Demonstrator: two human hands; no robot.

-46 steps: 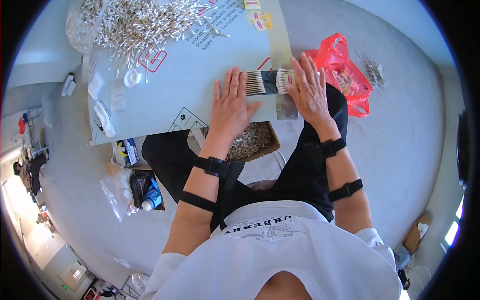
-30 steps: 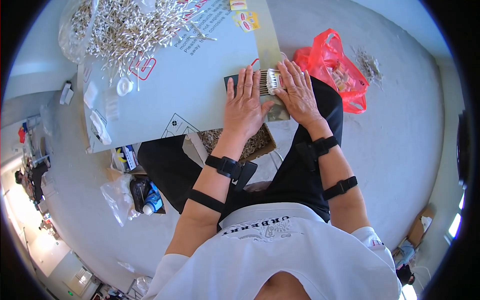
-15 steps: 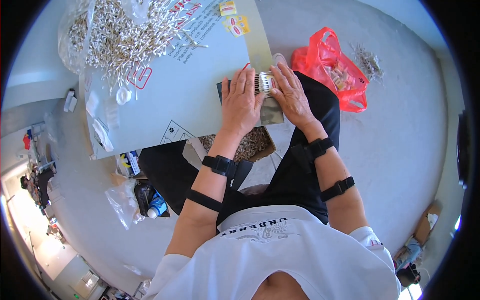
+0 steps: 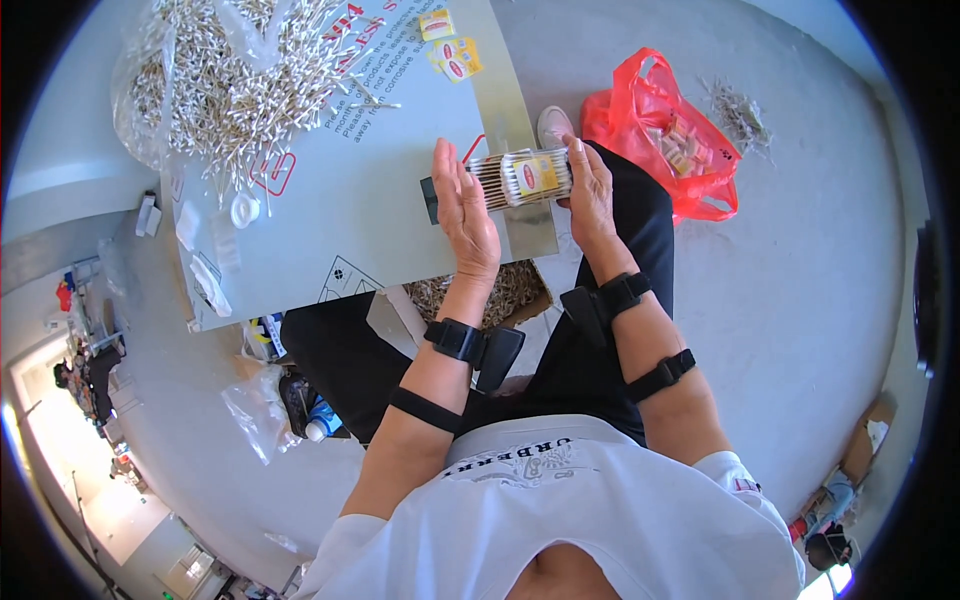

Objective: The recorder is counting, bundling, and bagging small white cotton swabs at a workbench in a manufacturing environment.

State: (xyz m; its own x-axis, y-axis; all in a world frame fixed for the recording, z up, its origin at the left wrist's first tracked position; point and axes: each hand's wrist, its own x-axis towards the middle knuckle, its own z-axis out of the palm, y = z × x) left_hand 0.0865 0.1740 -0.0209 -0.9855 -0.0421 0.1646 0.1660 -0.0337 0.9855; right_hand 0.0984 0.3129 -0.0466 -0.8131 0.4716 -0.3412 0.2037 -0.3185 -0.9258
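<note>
A flat bundle of cotton swabs [image 4: 495, 180] lies near the right end of the table, white tips showing, with a yellow and red label card [image 4: 537, 175] on top. At its left end, my left hand [image 4: 466, 215] stands on edge, palm inward and fingers stretched out. My right hand [image 4: 593, 190] is upright along the right end, against the white tips, its fingers mostly straight; part of its inner side is hidden. The bundle sits between the two palms. A dark flat piece [image 4: 430, 200] shows beside my left hand.
Loose cotton swabs [image 4: 240, 95] are heaped in clear plastic at the far left of the table [image 4: 380, 220]. More label cards [image 4: 456, 60] lie at the far edge, and a tape roll [image 4: 244, 209] at left. A red bag [image 4: 690, 165] stands on the floor. Below is an open box [image 4: 480, 290].
Both hands have turned from lying flat over the bundle to standing on edge at its two ends. They have moved apart, so the bundle and its label now show more fully.
</note>
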